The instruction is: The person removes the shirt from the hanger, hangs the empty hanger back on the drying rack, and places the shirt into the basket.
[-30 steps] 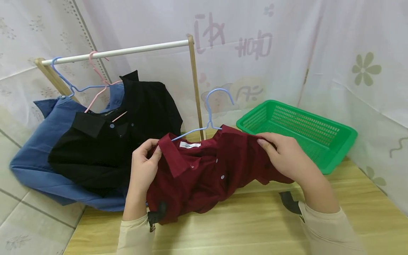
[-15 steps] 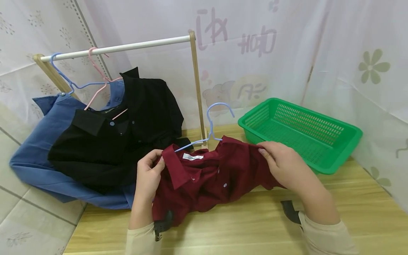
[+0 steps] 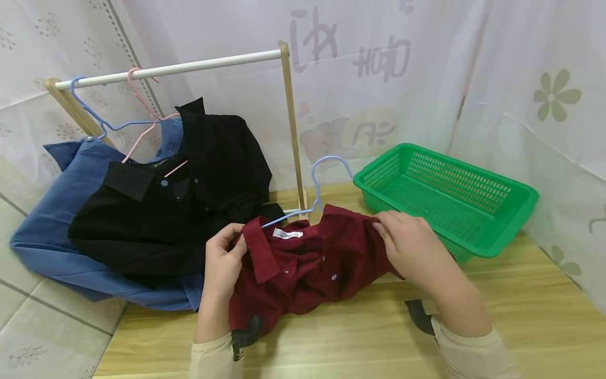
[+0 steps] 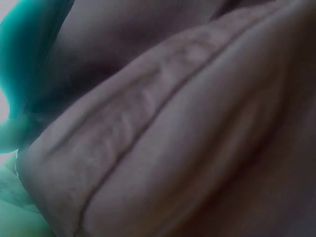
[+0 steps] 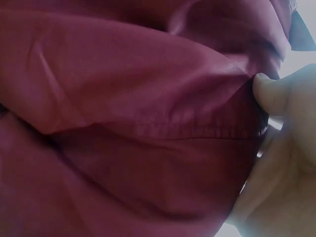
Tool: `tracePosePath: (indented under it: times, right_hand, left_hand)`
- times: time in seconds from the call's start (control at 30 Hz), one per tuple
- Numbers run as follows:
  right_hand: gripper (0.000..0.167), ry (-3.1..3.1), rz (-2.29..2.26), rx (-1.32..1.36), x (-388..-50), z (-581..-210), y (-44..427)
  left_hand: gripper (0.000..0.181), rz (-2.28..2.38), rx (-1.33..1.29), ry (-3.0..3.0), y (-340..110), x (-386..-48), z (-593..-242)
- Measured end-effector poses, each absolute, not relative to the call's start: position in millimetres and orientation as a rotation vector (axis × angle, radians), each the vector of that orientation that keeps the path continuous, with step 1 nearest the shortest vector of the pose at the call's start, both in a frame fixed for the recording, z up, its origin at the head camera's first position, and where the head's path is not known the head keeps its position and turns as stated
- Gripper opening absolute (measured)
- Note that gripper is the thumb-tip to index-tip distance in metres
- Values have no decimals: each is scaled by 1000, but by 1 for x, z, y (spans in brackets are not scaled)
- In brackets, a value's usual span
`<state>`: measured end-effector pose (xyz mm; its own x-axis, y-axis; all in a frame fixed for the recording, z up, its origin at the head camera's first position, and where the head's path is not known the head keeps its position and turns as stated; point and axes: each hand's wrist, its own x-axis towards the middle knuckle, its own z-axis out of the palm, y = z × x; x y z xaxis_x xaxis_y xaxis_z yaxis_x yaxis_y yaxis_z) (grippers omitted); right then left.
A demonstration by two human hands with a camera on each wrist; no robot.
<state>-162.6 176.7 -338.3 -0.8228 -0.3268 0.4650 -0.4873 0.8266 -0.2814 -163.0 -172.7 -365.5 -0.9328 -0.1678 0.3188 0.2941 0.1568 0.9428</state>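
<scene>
Shirt (image 3: 347,258) near green basket rim (image 3: 379,195)

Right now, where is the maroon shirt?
In the head view, the maroon shirt is centre, held between the left hand and right hand, right of the black shirt.

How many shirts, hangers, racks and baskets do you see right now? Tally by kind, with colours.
Shirts: 3 (blue shirt, black shirt, dark red shirt)
Hangers: 3 (pink hanger, blue hanger on the rail, blue hanger in the dark red shirt)
Racks: 1 (white-railed rack)
Baskets: 1 (green basket)
Total: 8
</scene>
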Motion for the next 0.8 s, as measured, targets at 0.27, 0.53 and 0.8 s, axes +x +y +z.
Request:
tracePosePath:
  times: [0.27, 0.53, 0.8]
  right_hand:
    - [9, -2626, 545, 594, -157, -335, 163]
    - [12, -2609, 548, 618, -157, -332, 155]
    - [49, -2461, 913, 731, -154, -336, 162]
  left_hand:
    - [19, -1840, -115, -2079, -170, -161, -365]
    - [18, -1830, -121, -2082, -167, -163, -363]
    - [17, -1813, -105, -2064, -169, -163, -361]
